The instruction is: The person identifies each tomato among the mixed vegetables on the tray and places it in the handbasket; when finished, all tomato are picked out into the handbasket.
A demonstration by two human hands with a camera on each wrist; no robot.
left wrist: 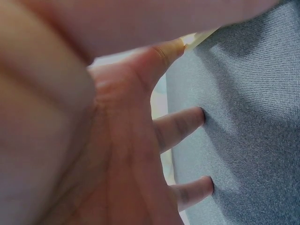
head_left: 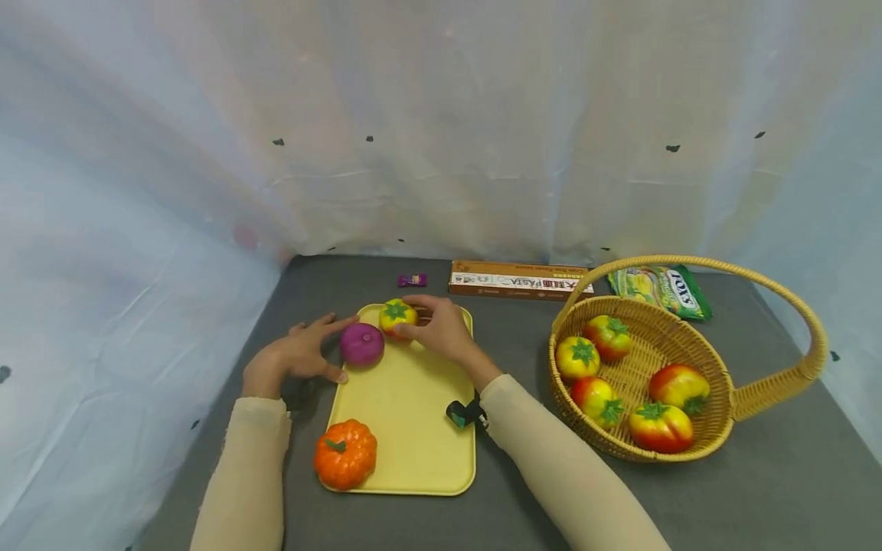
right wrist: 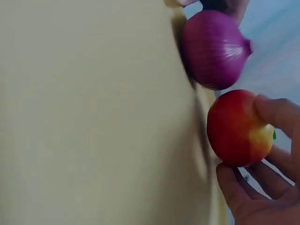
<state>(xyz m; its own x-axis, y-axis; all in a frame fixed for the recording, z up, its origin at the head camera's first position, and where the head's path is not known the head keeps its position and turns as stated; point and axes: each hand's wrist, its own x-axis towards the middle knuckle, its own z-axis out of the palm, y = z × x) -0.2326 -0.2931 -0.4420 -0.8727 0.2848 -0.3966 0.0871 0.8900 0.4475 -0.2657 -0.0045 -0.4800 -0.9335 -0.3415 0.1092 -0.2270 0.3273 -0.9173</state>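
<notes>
My right hand (head_left: 444,329) pinches a red-and-yellow tomato (head_left: 398,315) with a green leafy top between thumb and fingers, at the far end of the yellow tray (head_left: 420,428). Right beside it sits a purple onion (head_left: 361,344), at the tray's far left corner; in the right wrist view the onion (right wrist: 215,49) stands next to the held tomato (right wrist: 236,129). To the onion's left, my left hand (head_left: 296,353) is spread, its thumb by the tray's left edge. In the left wrist view, fingertips (left wrist: 199,117) of that hand rest on the grey tabletop. An orange pumpkin (head_left: 346,455) occupies the tray's near left corner.
A wicker basket (head_left: 717,440) with a tall handle stands on the right, holding several red-and-yellow tomatoes (head_left: 660,428). Along the back lie a small purple packet (head_left: 412,281), a long pasta box (head_left: 517,280) and a green snack bag (head_left: 678,291). Pale sheeting (head_left: 441,153) hangs behind the table.
</notes>
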